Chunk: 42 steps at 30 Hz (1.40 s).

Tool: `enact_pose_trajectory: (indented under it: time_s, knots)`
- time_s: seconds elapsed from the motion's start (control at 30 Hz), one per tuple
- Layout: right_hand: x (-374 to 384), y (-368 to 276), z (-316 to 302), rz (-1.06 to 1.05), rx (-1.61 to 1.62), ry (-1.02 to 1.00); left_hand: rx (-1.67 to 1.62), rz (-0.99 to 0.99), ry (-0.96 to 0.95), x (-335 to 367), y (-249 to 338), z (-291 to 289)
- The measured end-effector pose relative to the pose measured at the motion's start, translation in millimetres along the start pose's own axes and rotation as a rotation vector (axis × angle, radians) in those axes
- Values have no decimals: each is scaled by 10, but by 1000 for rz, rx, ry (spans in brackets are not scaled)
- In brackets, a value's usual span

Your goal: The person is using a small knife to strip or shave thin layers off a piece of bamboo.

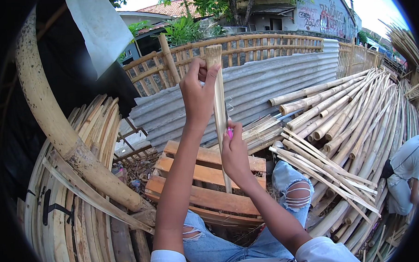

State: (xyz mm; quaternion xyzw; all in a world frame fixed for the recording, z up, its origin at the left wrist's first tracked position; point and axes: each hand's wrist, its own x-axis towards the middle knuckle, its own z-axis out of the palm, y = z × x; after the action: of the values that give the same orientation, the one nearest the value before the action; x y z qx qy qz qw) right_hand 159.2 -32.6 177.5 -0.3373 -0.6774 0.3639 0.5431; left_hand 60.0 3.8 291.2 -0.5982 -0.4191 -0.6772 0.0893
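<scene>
My left hand (199, 94) is closed round the upper part of a split bamboo piece (219, 105), just below its thick top end. The piece stands nearly upright, its narrow lower end down at the slats of a wooden crate (200, 199). Lower down, on the right side of the bamboo, my right hand (234, 151) grips a knife with a pink handle (230, 133). Its dark blade lies along the bamboo's edge, mostly hidden behind it. A thin pale shaving (230, 104) curls out beside the blade.
A thick bamboo pole (47, 99) leans at the left, next to stacked split bamboo (85, 204). Bamboo poles (342, 112) and loose strips (328, 170) lie at the right. Corrugated sheeting (272, 82) stands ahead. Another person (404, 170) bends at the far right.
</scene>
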Motion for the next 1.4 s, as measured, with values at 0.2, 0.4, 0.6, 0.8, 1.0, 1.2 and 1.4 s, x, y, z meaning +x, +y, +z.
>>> enact_pose_trajectory:
  time_s: [0.2, 0.4, 0.6, 0.8, 1.0, 1.2, 1.4]
  knots:
    - [-539, 751, 35, 187, -35, -130, -32, -10, -32, -10, -128, -34]
    - [-139, 132, -72, -8, 56, 11, -54, -9, -40, -30, -57, 43]
    - [-1201, 1686, 163, 548, -35, -243, -78, -8, -41, -3, -63, 5]
    - [-353, 357, -81, 403, 196, -119, -67, 19, 2, -57, -100, 112]
    - [-898, 969, 198, 335, 83, -64, -102, 115, 190, -113, -234, 163]
    - [-696, 743, 111, 530, 270, -145, -170, 119, 186, -130, -321, 125]
    - [-843, 1081, 248, 415, 217, -72, -220, 132, 236, -95, -280, 165]
